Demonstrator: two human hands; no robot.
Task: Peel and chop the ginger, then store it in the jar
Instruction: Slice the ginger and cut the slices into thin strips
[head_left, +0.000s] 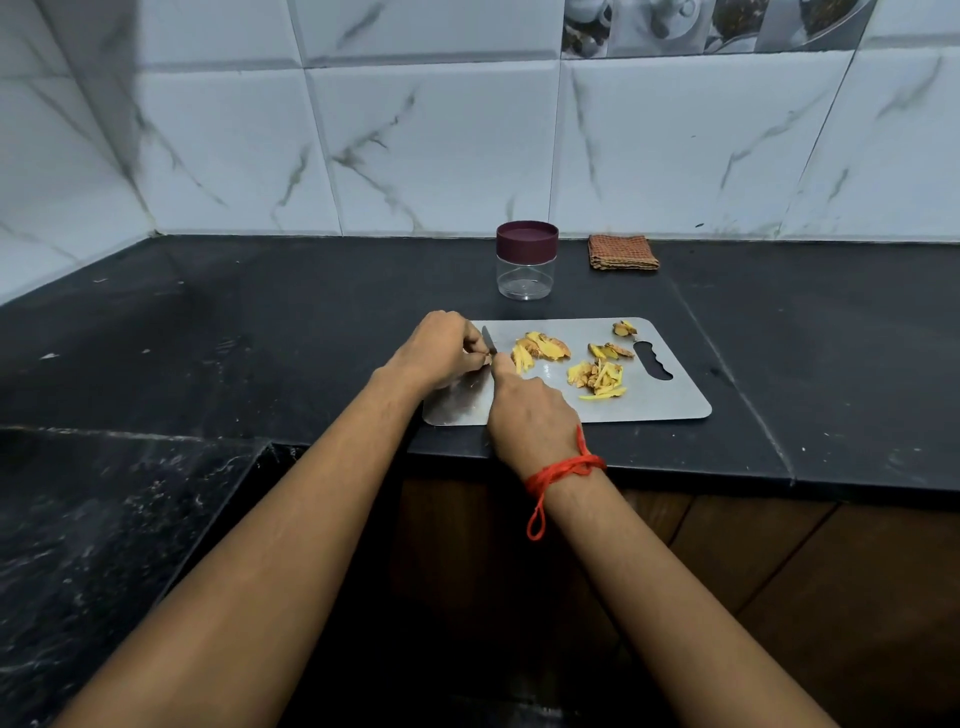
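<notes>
Nearest the bench (260, 322) edge, the right hand (530, 410) grips the knife (488, 340). Its handle is hidden under the curled fingers, and the blade points away from the body. Just beyond and to the left, the left hand (441, 351) has its fingers bent in, pinching a small ginger piece (485, 355) against the blade. The piece is too small to tell peeled from unpeeled.

Both hands work at the left end of the steel cutting board (670, 402). The cut ginger strips (600, 376) and rougher slices (543, 347) lie to the right of the blade, nearer the right hand.

Farther back, straight beyond the board's middle, the jar (525, 278) stands upright with its lid (527, 240) on. Gathering the strips would likely fall to the right hand, and the lid must come off first. A folded cloth (622, 252) lies just right of the jar.
</notes>
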